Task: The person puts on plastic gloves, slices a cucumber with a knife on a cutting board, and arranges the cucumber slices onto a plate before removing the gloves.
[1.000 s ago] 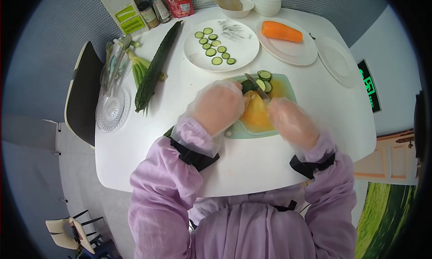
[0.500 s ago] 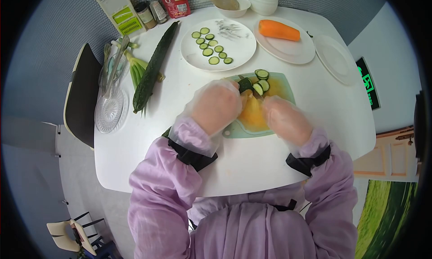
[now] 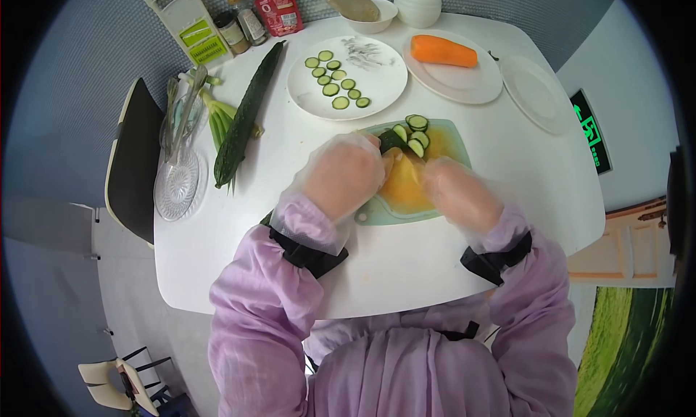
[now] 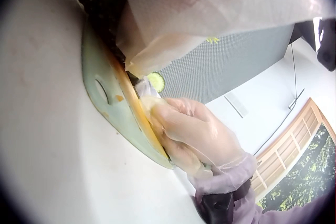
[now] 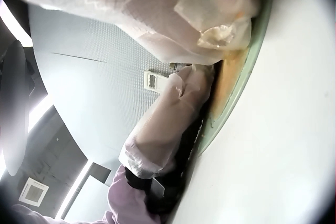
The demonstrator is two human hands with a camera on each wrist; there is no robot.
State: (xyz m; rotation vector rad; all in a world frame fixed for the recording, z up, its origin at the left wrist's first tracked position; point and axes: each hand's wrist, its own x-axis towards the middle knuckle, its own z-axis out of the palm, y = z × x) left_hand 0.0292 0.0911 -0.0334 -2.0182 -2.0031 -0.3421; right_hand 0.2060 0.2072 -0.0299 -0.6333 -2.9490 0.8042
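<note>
My left hand (image 3: 344,174), in a clear plastic glove, holds a dark green cucumber (image 3: 390,140) down on the pale green cutting board (image 3: 377,217). Most of that cucumber is hidden beneath the hand and forearm; its dark skin shows close up in the left wrist view. Several cut cucumber slices (image 3: 417,121) lie just past its cut end. To the right, my gloved right hand (image 3: 460,192) is curled low over the board, gripping a knife whose handle the fingers cover; the blade is barely visible now. Orange-yellow staining covers the board's middle.
Beyond the board, a marbled plate (image 3: 384,91) carries several cucumber slices. A peeled carrot (image 3: 444,51) lies on a white plate (image 3: 471,91), beside an oval plate (image 3: 536,98). At left are a whole cucumber (image 3: 250,116), green stalks (image 3: 220,120), glass dishes (image 3: 177,185) and a grater (image 3: 190,25).
The knife blade, plainly seen across the cucumber's end a second ago, has dropped out of sight by the right hand. One more slice lies by the cut end. The left hand keeps its hold.
</note>
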